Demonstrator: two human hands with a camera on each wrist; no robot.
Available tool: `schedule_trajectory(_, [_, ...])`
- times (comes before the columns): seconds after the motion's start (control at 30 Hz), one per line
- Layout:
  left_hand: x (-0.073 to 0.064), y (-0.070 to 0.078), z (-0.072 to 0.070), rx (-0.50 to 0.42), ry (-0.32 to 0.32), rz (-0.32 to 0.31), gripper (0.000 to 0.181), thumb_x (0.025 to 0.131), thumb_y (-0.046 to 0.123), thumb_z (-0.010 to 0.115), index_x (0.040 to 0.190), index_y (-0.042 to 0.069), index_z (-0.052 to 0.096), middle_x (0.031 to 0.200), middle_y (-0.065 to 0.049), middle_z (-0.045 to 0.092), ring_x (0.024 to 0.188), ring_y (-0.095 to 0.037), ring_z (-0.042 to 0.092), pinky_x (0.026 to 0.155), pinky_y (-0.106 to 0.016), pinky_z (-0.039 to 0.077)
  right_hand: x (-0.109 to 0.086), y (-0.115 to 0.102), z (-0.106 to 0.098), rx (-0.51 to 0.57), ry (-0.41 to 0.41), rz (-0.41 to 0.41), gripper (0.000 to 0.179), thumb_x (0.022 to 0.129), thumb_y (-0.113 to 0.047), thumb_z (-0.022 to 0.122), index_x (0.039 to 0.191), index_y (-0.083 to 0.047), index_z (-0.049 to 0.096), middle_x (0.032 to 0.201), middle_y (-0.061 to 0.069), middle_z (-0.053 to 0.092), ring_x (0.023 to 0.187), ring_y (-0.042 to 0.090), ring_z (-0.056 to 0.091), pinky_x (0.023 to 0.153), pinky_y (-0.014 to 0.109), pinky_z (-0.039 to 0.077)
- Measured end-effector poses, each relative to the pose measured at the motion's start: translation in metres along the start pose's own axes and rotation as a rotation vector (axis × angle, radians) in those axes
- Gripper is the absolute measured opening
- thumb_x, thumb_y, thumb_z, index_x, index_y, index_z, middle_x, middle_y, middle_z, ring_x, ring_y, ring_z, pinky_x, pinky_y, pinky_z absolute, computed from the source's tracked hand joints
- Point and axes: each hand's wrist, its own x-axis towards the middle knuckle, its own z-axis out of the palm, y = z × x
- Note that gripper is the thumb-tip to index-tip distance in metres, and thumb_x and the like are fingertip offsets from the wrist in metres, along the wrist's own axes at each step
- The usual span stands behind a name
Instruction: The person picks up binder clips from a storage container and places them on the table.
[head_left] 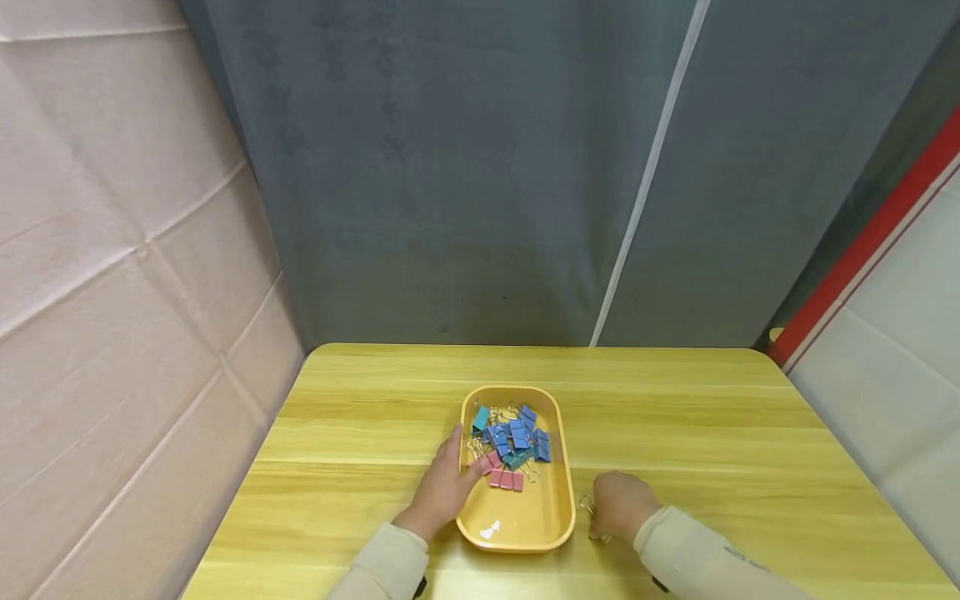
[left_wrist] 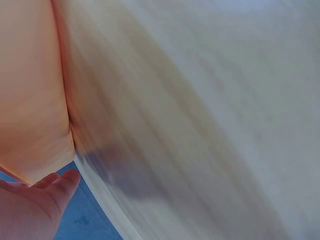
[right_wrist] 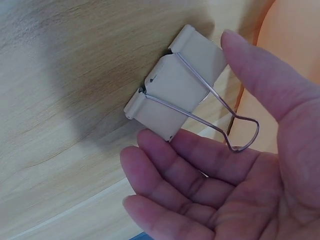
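A yellow tray [head_left: 561,500] holds several binder clips in blue, teal and pink, heaped toward its far half. My left hand [head_left: 441,487] grips the tray's left side, with the thumb over the rim near the pink clips [head_left: 507,480] and the fingers along the outer wall. To the right of the tray, low over the table, my right hand [head_left: 624,505] holds a cream binder clip [right_wrist: 187,75] between thumb and fingers. One wire handle of that clip points toward the palm in the right wrist view.
The wood-grain table [head_left: 360,400] extends on both sides of the tray. A grey curtain [head_left: 465,183] hangs behind its far edge. Pale cloth [head_left: 112,292] borders the left side, and a white panel with a red strip [head_left: 862,250] the right.
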Motion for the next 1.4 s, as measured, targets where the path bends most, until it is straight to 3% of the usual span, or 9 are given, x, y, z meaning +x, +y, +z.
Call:
schedule_trajectory(0.5, [-0.001, 0.0, -0.001, 0.009, 0.0, 0.007, 0.071, 0.1, 0.034, 0.051, 0.154, 0.003, 0.017, 0.153, -0.024, 0.029, 0.136, -0.045, 0.033, 0.113, -0.058, 0.027, 0.0, 0.0, 0.0, 0.002, 0.017, -0.007, 0.037, 0.061, -0.026, 0.09, 0.062, -0.011, 0.056, 0.06, -0.003, 0.054, 0.056, 0.013, 0.051, 0.057, 0.033, 0.055])
schedule_trajectory(0.77, [-0.001, 0.0, 0.0, -0.006, 0.007, 0.012, 0.069, 0.101, 0.035, 0.049, 0.153, 0.002, 0.018, 0.153, -0.024, 0.03, 0.136, -0.045, 0.033, 0.113, -0.058, 0.026, 0.001, 0.003, -0.009, 0.072, 0.045, -0.023, 0.037, 0.059, -0.024, 0.089, 0.063, -0.011, 0.055, 0.06, -0.002, 0.053, 0.056, 0.015, 0.05, 0.054, 0.031, 0.053])
schedule_trajectory(0.87, [-0.001, -0.001, 0.001, -0.005, 0.008, 0.009, 0.069, 0.101, 0.035, 0.048, 0.153, 0.003, 0.018, 0.153, -0.024, 0.029, 0.137, -0.045, 0.033, 0.113, -0.058, 0.026, 0.003, 0.004, -0.017, 0.089, 0.059, -0.017, 0.032, 0.062, -0.02, 0.087, 0.077, -0.003, 0.064, 0.073, 0.006, 0.064, 0.063, 0.018, 0.056, 0.058, 0.034, 0.055])
schedule_trajectory(1.03, [0.0, -0.002, 0.002, -0.006, 0.016, 0.017, 0.067, 0.101, 0.034, 0.048, 0.153, 0.002, 0.019, 0.153, -0.024, 0.029, 0.136, -0.045, 0.033, 0.113, -0.057, 0.026, 0.002, 0.005, -0.031, 0.073, 0.106, -0.04, 0.057, 0.065, -0.019, 0.084, 0.111, 0.008, 0.064, 0.103, 0.024, 0.066, 0.086, 0.035, 0.065, 0.072, 0.048, 0.058])
schedule_trajectory(1.23, [0.0, -0.001, 0.001, -0.015, 0.014, 0.023, 0.068, 0.101, 0.034, 0.047, 0.153, 0.001, 0.018, 0.154, -0.024, 0.028, 0.137, -0.045, 0.031, 0.114, -0.057, 0.025, 0.0, 0.003, -0.04, 0.064, 0.192, -0.09, 0.058, 0.066, -0.018, 0.083, 0.116, 0.005, 0.063, 0.108, 0.024, 0.063, 0.096, 0.04, 0.062, 0.07, 0.048, 0.058])
schedule_trajectory(1.4, [-0.001, 0.0, 0.0, -0.022, 0.008, 0.019, 0.067, 0.102, 0.034, 0.047, 0.153, 0.002, 0.018, 0.154, -0.022, 0.027, 0.138, -0.044, 0.031, 0.115, -0.056, 0.024, 0.0, -0.003, -0.042, 0.06, 0.26, -0.138, 0.059, 0.066, -0.017, 0.082, 0.117, 0.005, 0.062, 0.114, 0.023, 0.061, 0.103, 0.041, 0.059, 0.079, 0.05, 0.057])
